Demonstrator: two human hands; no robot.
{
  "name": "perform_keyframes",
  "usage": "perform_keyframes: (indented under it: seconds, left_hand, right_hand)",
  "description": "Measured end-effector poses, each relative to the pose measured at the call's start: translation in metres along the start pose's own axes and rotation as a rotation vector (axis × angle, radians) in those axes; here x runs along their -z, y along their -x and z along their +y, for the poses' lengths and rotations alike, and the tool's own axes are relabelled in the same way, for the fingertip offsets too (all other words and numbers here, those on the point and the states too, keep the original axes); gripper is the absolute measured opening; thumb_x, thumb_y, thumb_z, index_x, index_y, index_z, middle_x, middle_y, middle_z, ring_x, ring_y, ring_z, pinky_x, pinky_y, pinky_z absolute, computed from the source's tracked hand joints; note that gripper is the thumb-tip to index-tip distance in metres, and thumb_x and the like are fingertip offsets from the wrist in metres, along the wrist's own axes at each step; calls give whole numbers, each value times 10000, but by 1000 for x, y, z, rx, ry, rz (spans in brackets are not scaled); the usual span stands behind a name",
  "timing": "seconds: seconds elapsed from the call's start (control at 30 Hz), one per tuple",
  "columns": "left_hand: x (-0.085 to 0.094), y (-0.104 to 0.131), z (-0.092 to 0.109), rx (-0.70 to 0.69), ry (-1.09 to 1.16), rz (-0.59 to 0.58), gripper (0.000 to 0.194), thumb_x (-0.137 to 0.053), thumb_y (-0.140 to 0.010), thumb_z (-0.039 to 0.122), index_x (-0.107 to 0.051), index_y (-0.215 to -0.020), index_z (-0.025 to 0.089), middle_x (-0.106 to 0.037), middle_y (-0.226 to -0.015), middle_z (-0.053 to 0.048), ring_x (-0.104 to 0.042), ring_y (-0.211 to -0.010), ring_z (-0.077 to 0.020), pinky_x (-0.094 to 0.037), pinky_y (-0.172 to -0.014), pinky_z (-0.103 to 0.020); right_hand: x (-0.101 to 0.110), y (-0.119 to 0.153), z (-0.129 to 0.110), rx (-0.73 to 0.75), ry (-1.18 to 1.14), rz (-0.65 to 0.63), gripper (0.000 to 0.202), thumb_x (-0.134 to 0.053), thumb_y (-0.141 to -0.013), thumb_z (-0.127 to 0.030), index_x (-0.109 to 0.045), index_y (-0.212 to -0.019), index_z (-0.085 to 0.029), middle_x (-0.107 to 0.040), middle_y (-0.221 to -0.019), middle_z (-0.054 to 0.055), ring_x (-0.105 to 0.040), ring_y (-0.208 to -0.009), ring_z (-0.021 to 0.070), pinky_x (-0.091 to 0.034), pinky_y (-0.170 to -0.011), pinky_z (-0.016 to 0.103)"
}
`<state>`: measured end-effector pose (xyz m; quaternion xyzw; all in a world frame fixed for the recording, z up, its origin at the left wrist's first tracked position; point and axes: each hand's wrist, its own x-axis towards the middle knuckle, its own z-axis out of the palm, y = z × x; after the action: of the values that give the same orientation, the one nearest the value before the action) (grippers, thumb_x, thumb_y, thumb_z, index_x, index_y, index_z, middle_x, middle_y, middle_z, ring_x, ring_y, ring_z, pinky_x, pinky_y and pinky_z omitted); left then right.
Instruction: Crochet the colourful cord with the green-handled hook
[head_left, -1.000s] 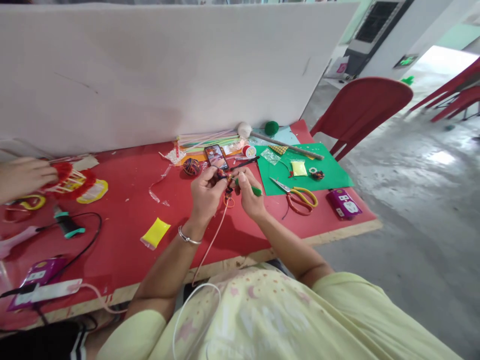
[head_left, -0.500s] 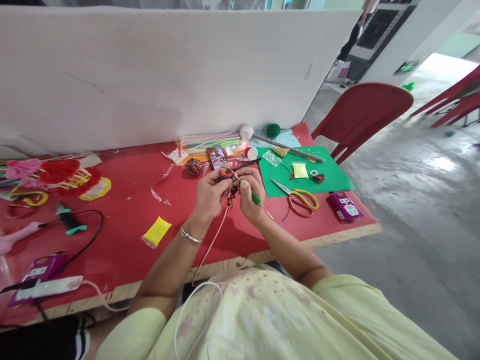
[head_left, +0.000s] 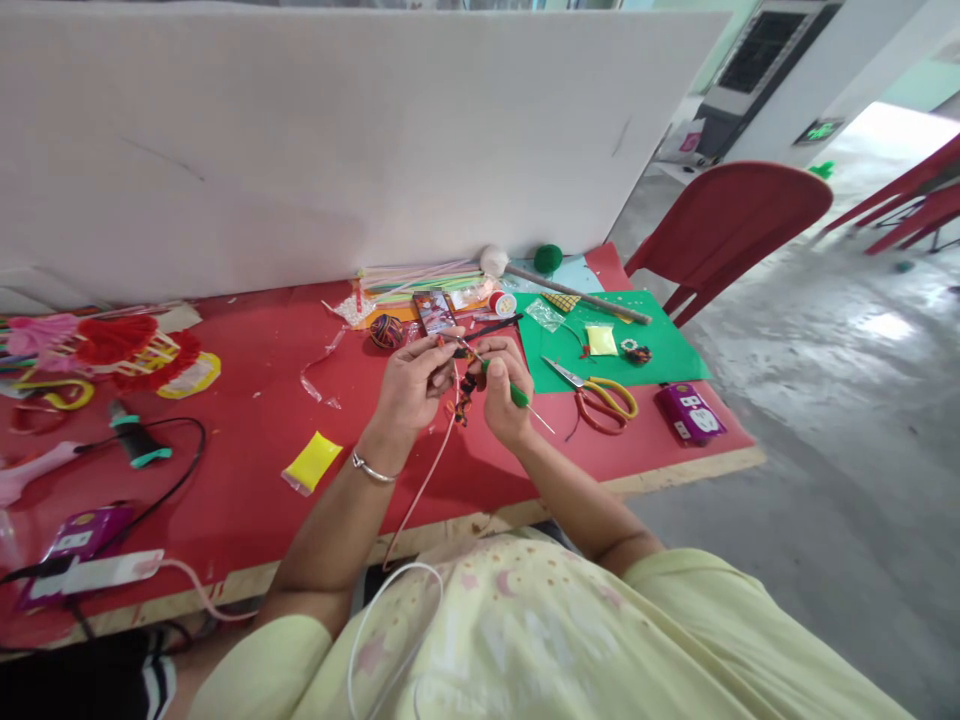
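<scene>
Yellow packet (head_left: 313,460) on red worktop (head_left: 240,420), left of left hand (head_left: 412,383). Left hand pinches dark multicoloured yarn piece (head_left: 464,400), dangling between both hands. Right hand (head_left: 504,388) clamped round green-handled hook (head_left: 517,395), shaft pointing toward left hand. Scissors (head_left: 604,398) just right of right hand.

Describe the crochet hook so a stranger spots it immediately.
Find the red table, then the right hand above it. That hand grips the crochet hook, beside dark, multicoloured yarn work. Its green handle on a thin metal shaft distinguishes it from the black stick-like item beyond.
</scene>
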<state>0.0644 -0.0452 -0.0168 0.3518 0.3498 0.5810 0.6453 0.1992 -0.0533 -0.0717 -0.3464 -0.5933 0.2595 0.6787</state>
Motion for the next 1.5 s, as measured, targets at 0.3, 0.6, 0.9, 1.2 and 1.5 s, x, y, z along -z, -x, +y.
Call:
perform_keyframes:
  seconds: [0.3,0.6,0.9,1.2,1.5]
  left_hand:
    - [-8,4,-6,-179,-92,44,306,-874,-697,246,-842,-996,187,-596,-667,33,-341,-469,-21,-221,-431,-204]
    - [-16,-2,-12,-113,-43,70,332,-955,-573,231,-830,-875,175,-701,-769,-10,-397,-491,-21,-229,-421,-188]
    - [-15,-2,-7,-71,-68,10,358,-939,-582,214,-840,-923,174,-654,-656,16,-406,-452,-20,-248,-407,-175]
    - [-5,-2,28,60,-196,-89,364,-872,-535,110,-856,-895,161,-648,-640,9,-374,-443,-14,-226,-411,-183]
    - [-4,-2,32,66,-252,-112,326,-878,-549,139,-862,-874,159,-622,-643,9,-363,-452,-10,-218,-427,-186]
  right_hand:
    - [6,-3,-6,38,45,1,447,-466,-1066,-495,-695,-812,-207,-648,-996,77,-647,-874,181,-560,-748,344]
    - [8,-5,-3,-61,-41,46,468,-473,-1052,-546,-697,-812,-214,-648,-1001,70,-631,-867,172,-553,-715,318]
    - [9,0,-2,-8,-35,67,581,-443,-998,-705,-728,-874,-214,-551,-1156,95,-602,-902,184,-561,-673,320]
    - [46,-33,6,229,150,-274,649,-433,-927,-807,-768,-916,-250,-515,-1154,109,-575,-1008,253,-597,-884,473]
    - [74,-54,6,389,235,-496,473,-580,-930,-692,-784,-1056,-285,-555,-1222,124,-611,-1104,273,-615,-845,441]
